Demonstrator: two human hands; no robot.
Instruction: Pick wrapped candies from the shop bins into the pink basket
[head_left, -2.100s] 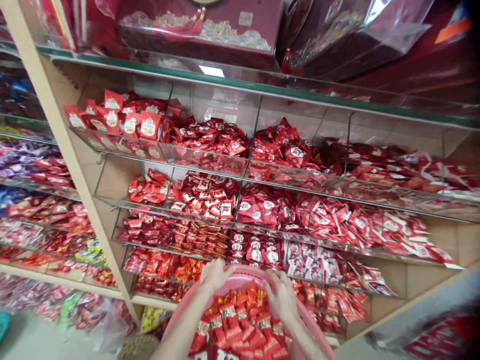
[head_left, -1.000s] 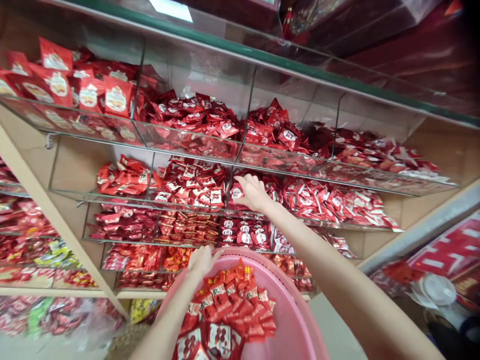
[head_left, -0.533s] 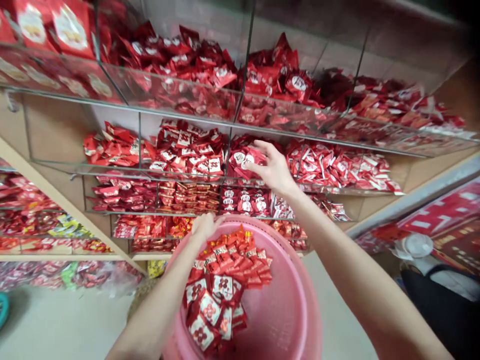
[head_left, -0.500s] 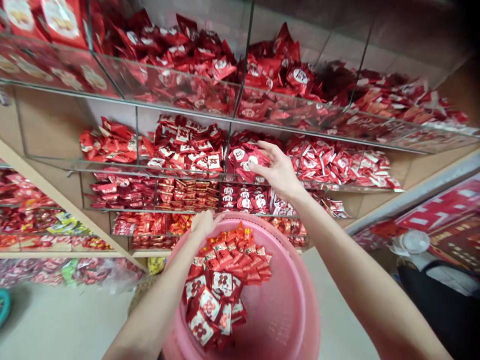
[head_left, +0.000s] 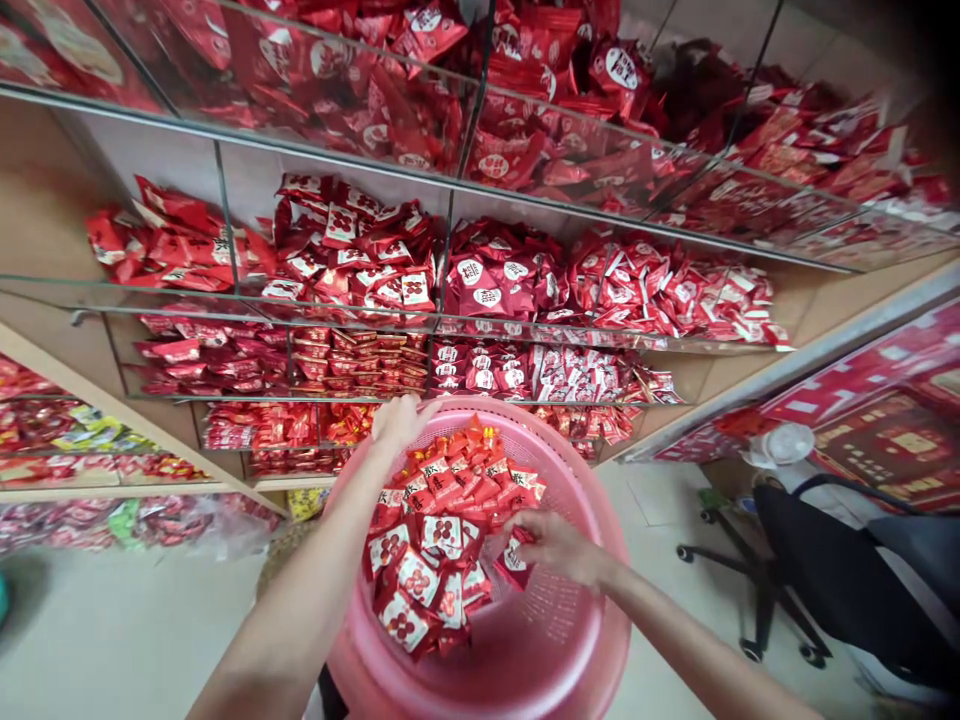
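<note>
The left hand (head_left: 399, 422) is closed over the far rim of a pink basket (head_left: 611, 560), its fingers bent across the edge, near the middle of the frame. The right hand (head_left: 553, 546) is inside the basket, right of centre, thumb and fingers pinched on a dark red packet (head_left: 514, 559) with a white oval label, low above the basket floor and just beside the other sweets. Those form two groups on the basket's left and far side: bright red packets (head_left: 461, 485) toward the far rim, and nearer, red packets with white squares and round red fruit pictures (head_left: 420, 580). The near right part of the basket is bare pink plastic. Beyond the rim, glass-fronted shelves (head_left: 480, 190) slant across the frame, heaped with red wrappers; in the middle tier sit maroon packets with white ovals (head_left: 491, 275), with white-and-red packets (head_left: 667, 290) to their right. At the left edge, more shelves hold red sweets and some yellow packets (head_left: 105, 428), and bagged sweets (head_left: 157, 525) lie below them. At lower right I see a black chair (head_left: 832, 580) with casters on the pale floor (head_left: 112, 640), and behind it a red patterned panel (head_left: 885, 430).
</note>
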